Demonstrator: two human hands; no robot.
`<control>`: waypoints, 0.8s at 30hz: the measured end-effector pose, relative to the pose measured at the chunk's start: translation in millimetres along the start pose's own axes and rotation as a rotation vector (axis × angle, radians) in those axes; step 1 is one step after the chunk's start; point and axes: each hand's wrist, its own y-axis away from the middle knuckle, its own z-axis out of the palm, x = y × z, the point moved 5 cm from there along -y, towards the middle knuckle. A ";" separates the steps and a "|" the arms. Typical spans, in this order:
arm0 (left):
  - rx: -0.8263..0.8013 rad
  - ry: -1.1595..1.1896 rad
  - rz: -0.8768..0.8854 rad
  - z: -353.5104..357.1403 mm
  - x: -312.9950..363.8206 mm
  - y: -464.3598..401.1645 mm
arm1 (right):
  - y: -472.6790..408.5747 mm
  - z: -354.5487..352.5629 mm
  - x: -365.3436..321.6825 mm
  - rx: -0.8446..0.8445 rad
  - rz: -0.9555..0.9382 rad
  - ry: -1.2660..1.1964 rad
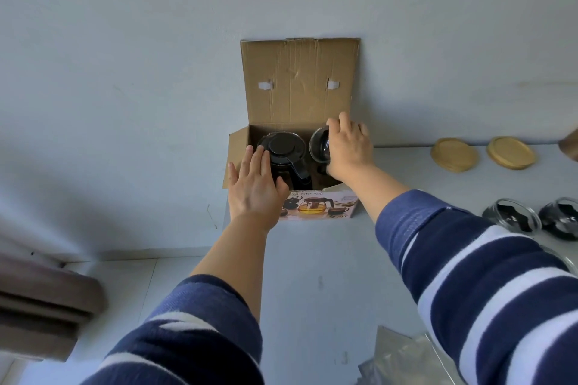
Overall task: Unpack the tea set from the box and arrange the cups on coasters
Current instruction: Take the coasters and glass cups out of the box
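Observation:
An open cardboard box (300, 87) stands against the wall at the back of the white table, its lid flap raised. Inside on the left sits a glass teapot (286, 150) with a black lid. My left hand (255, 187) lies flat with straight fingers on the box's front left edge, fingertips touching the teapot lid. My right hand (348, 147) grips a glass cup (319, 145) tilted on its side at the box's right half. Two wooden coasters (455, 155) (511, 152) lie to the right. Two glass cups with black handles (511, 216) (561, 218) rest on the table at the right edge.
A crumpled clear plastic bag (403, 359) lies near the front of the table. The table's left edge drops to a tiled floor, where a brown piece of furniture (40, 303) stands. A brown object (570, 144) pokes in at the far right.

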 end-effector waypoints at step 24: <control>0.034 -0.006 -0.010 -8.4 8.7 4.6 | 101.1 -23.4 101.4 0.253 0.459 -1.019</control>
